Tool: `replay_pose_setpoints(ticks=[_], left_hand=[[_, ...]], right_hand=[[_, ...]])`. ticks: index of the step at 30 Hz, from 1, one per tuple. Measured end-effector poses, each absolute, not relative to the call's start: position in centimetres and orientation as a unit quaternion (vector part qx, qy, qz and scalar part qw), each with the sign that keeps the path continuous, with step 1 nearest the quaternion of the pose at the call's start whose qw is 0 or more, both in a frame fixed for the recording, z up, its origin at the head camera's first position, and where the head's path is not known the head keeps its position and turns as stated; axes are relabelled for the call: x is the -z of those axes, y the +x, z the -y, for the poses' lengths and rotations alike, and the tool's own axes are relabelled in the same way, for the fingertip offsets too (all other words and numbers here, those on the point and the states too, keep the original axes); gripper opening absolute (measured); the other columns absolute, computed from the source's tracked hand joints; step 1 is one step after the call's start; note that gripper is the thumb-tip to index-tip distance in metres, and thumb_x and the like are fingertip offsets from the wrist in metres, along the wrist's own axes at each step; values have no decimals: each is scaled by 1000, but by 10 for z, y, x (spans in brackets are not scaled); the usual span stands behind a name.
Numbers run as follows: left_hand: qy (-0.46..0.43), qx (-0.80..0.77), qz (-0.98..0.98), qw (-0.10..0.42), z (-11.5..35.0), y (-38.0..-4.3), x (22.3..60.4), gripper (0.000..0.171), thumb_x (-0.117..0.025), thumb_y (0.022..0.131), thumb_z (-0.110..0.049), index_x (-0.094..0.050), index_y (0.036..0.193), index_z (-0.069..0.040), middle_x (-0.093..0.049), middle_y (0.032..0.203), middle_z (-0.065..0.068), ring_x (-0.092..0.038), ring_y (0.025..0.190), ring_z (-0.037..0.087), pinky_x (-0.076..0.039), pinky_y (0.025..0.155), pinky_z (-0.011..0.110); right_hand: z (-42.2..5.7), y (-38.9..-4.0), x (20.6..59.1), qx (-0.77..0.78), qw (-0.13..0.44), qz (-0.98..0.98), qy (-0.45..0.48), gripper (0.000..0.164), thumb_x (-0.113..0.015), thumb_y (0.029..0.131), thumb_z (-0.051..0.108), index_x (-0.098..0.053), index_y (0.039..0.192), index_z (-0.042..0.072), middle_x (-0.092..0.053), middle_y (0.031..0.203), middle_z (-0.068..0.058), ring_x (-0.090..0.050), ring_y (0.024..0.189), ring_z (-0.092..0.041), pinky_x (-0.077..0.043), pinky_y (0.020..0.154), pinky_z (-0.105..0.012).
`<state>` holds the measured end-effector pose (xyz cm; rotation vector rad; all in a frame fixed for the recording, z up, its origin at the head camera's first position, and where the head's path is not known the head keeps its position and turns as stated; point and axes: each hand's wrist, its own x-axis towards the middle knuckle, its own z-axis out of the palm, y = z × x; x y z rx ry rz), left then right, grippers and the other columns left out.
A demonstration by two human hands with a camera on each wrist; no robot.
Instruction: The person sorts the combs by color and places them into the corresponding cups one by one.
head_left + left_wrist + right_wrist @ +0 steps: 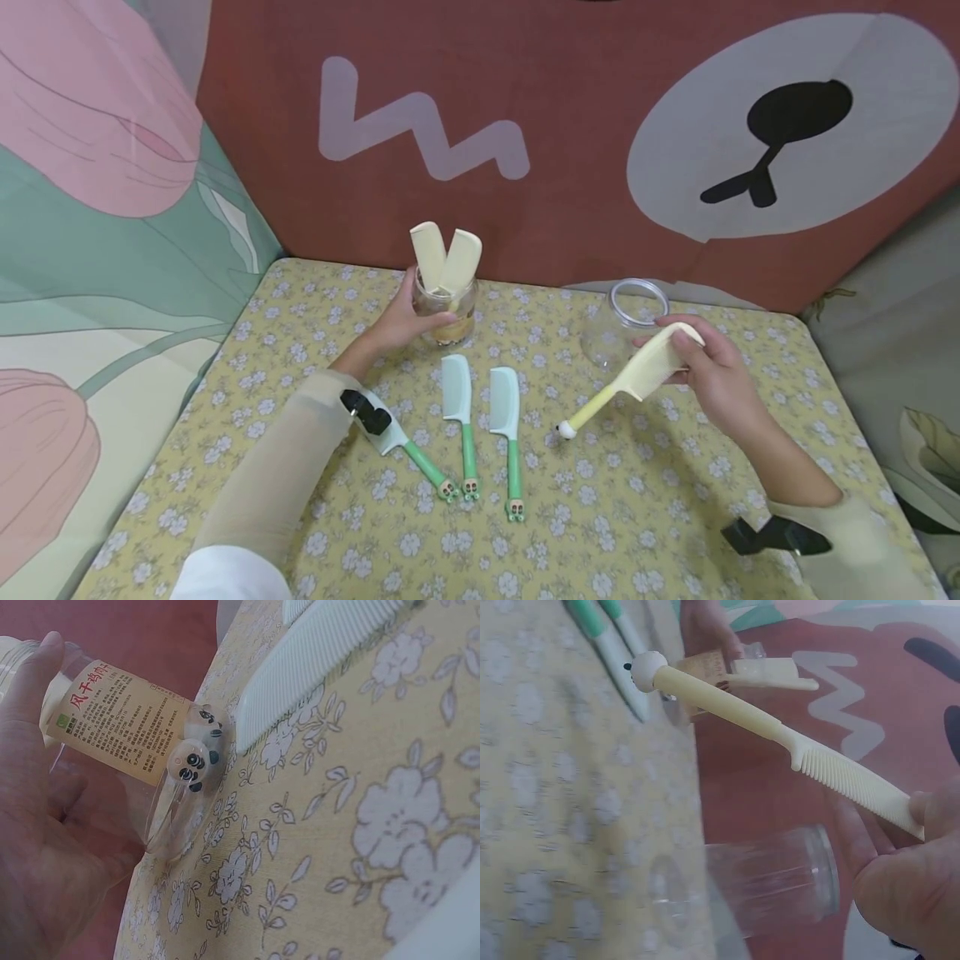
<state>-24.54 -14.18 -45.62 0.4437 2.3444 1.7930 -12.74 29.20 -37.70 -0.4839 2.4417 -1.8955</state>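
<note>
My left hand [405, 321] grips a clear jar [169, 810] with a printed paper label [120, 720]. Two cream combs [429, 254] stand in it head up, and panda-faced handle ends [193, 761] show at its bottom. In my right hand [720, 375] a third cream comb [651, 364] is pinched by its toothed head. Its yellow handle [720, 703] slants down and left to a white ball-shaped end [649, 671], above the cloth. Just behind that hand stands a second clear jar [772, 881], open-topped, with nothing visible inside.
Three pale-green combs with green handles lie on the flowered tablecloth [585, 533]: a left one [386, 433] partly under my left forearm, a middle one [456, 392] and a right one [505, 404]. A brown printed cloth [555, 208] hangs behind the table.
</note>
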Motion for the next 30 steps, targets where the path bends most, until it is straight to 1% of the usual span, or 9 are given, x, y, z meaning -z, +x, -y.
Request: replay_pose_setpoints(ticks=[5, 9, 15, 21, 25, 28, 30], left_hand=[[148, -601, -781, 78, 142, -247, 457, 101, -80, 90, -19, -8, 161, -22, -28, 162, 10, -27, 150, 29, -22, 121, 53], [148, -604, -779, 78, 143, -247, 457, 101, -80, 90, -19, -8, 161, -22, -28, 161, 10, -28, 150, 29, -24, 121, 52], [152, -606, -777, 79, 142, -247, 457, 104, -81, 89, -19, -6, 162, -21, -26, 162, 11, -27, 150, 31, -23, 121, 54], [151, -605, -778, 81, 142, -248, 458, 104, -80, 90, -18, -5, 162, -23, -27, 162, 10, -28, 150, 30, -24, 121, 53], [148, -604, -778, 87, 142, -248, 458, 106, -79, 90, -17, -2, 163, -25, -24, 164, 10, -26, 150, 31, -23, 121, 53], [146, -606, -777, 92, 143, -249, 458, 107, -79, 90, -15, 0, 163, -26, -21, 165, 10, -24, 151, 31, -22, 121, 54], [147, -607, -775, 94, 142, -249, 459, 108, -79, 90, -14, 1, 163, -26, -20, 165, 11, -23, 151, 32, -22, 121, 54]], right_hand=[[-287, -140, 356, 619, -2, -768, -167, 32, -44, 111, 22, -57, 137, 9, -74, 117, 3, -67, 104, -12, -56, 72, -23], [-281, -151, 342, 606, -14, -777, -171, 33, -45, 110, 23, -57, 136, 7, -74, 117, 0, -67, 104, -14, -56, 71, -24], [-270, -165, 323, 570, -33, -802, -175, 33, -46, 110, 24, -59, 135, 8, -75, 113, 2, -67, 103, -16, -56, 69, -24], [-254, -177, 302, 524, -45, -833, -171, 31, -46, 110, 27, -60, 135, 14, -75, 114, 6, -64, 104, -17, -51, 66, -25], [-239, -185, 289, 519, -44, -836, -171, 32, -46, 110, 30, -60, 135, 16, -75, 115, 4, -64, 106, -18, -48, 65, -26], [-227, -191, 281, 543, -36, -819, -183, 33, -48, 109, 30, -60, 135, 15, -75, 115, 0, -66, 106, -17, -51, 67, -23], [-218, -196, 276, 564, -28, -802, -194, 33, -49, 108, 30, -60, 135, 13, -75, 115, -3, -69, 104, -18, -56, 70, -22]])
